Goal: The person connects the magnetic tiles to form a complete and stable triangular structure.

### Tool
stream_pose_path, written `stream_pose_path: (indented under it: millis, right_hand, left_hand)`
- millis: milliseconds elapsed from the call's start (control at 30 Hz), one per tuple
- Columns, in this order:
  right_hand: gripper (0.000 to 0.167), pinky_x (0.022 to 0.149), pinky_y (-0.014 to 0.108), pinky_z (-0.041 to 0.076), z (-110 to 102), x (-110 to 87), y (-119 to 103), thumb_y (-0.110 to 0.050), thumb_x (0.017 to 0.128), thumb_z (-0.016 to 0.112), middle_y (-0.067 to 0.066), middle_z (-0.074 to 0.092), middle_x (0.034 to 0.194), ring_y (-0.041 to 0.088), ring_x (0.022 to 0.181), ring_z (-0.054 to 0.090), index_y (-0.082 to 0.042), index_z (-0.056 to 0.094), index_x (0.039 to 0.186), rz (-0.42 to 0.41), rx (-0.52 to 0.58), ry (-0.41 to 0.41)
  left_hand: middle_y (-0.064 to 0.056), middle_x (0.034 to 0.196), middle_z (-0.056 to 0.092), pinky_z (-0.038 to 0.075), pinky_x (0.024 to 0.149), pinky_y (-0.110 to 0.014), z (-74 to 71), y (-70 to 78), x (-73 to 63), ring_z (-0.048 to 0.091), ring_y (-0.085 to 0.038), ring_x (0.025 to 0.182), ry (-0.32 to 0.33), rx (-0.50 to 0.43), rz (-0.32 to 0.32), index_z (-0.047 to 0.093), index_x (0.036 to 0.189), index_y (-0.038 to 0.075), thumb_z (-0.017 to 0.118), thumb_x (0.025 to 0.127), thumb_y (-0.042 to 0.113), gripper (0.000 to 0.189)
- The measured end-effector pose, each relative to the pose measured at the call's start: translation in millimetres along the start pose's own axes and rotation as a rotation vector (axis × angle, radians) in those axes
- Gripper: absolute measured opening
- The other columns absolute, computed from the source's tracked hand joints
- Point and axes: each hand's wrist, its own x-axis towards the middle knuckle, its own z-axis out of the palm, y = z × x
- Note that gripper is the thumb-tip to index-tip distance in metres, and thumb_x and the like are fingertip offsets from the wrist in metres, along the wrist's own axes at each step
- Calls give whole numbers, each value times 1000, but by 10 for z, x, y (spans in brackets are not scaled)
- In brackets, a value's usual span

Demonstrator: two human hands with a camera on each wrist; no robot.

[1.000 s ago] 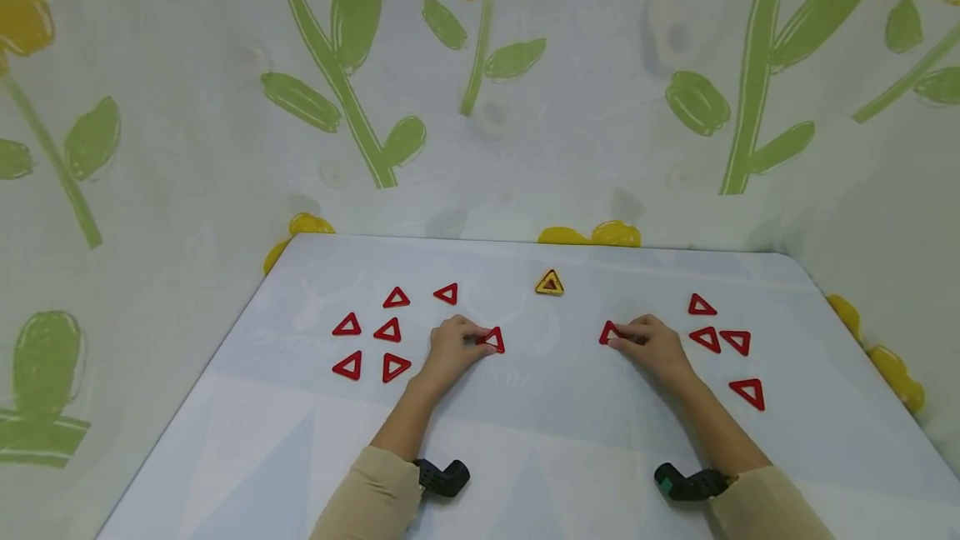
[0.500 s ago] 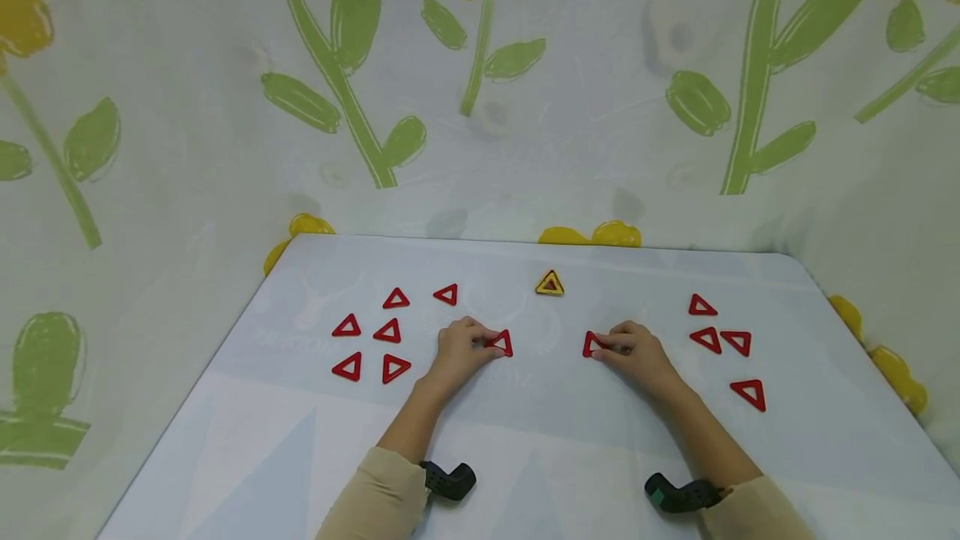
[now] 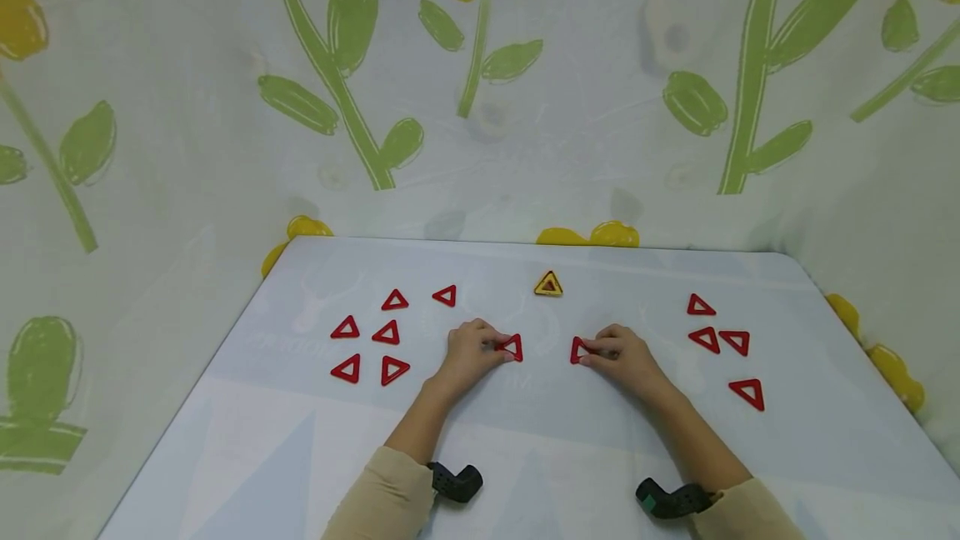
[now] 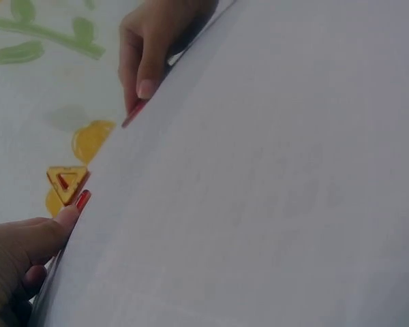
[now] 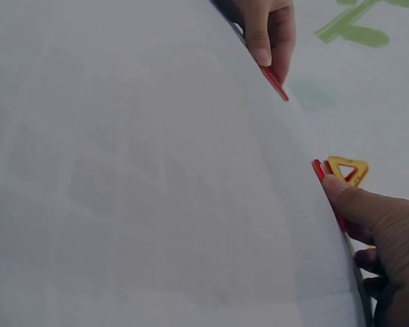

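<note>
My left hand (image 3: 472, 357) pinches a small red triangle frame (image 3: 519, 348) between thumb and fingers, low over the white table. Facing it, my right hand (image 3: 626, 359) pinches a second red triangle frame (image 3: 575, 350) by its right side. A short gap separates the two pieces. Seen edge-on in the left wrist view, the left piece is a thin red strip (image 4: 84, 197) at the thumb tip. The right wrist view shows my right thumb (image 5: 351, 195) against its red piece (image 5: 318, 169). Fingers partly cover both frames.
Several red triangle frames, one of them here (image 3: 395, 369), lie to the left. Another group, including a lower one (image 3: 757, 394), lies at the right. A yellow triangle (image 3: 548, 292) with red inside stands near the table's back edge. Behind hangs a flower-print cloth (image 3: 570, 123).
Both hands have moved inward with their red triangle frames, the left one rightward and the right one leftward. The space between the two pieces has narrowed. The other triangles lie as before.
</note>
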Motion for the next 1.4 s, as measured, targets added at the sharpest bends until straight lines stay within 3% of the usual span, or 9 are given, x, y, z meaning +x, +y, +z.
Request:
stream_pose_path:
  millis: [333, 767, 1033, 1400]
  right_hand:
    - [32, 74, 27, 44, 76, -3, -78, -20, 79, 76, 2, 58, 96, 19, 92, 49, -5, 72, 108, 30, -12, -38]
    - [30, 70, 28, 41, 168, -20, -81, -15, 76, 79, 1, 61, 90, 16, 86, 49, -7, 74, 104, -141, -45, -10]
    - [30, 68, 29, 37, 211, -54, -113, -16, 73, 80, 0, 61, 88, 15, 82, 48, -8, 75, 102, -192, -68, 16]
    - [28, 69, 32, 33, 266, -53, -98, -17, 71, 82, -1, 62, 86, 16, 81, 51, -9, 76, 97, -271, -99, 69]
  left_hand:
    - [-1, 97, 63, 29, 80, -36, 102, 52, 7, 53, -20, 93, 10, 27, 56, 75, 103, 14, 77, 78, 24, 27]
    - [2, 97, 61, 30, 84, -39, 181, 126, -8, 52, -17, 94, -21, 87, 118, 75, 103, 17, 75, 79, 30, 27]
    - [2, 97, 61, 30, 87, -41, 213, 154, -27, 51, -16, 93, -44, 109, 156, 75, 103, 19, 74, 81, 31, 26]
    - [3, 97, 62, 31, 84, -39, 232, 169, -43, 52, -15, 93, -21, 151, 195, 75, 104, 20, 74, 80, 33, 27]
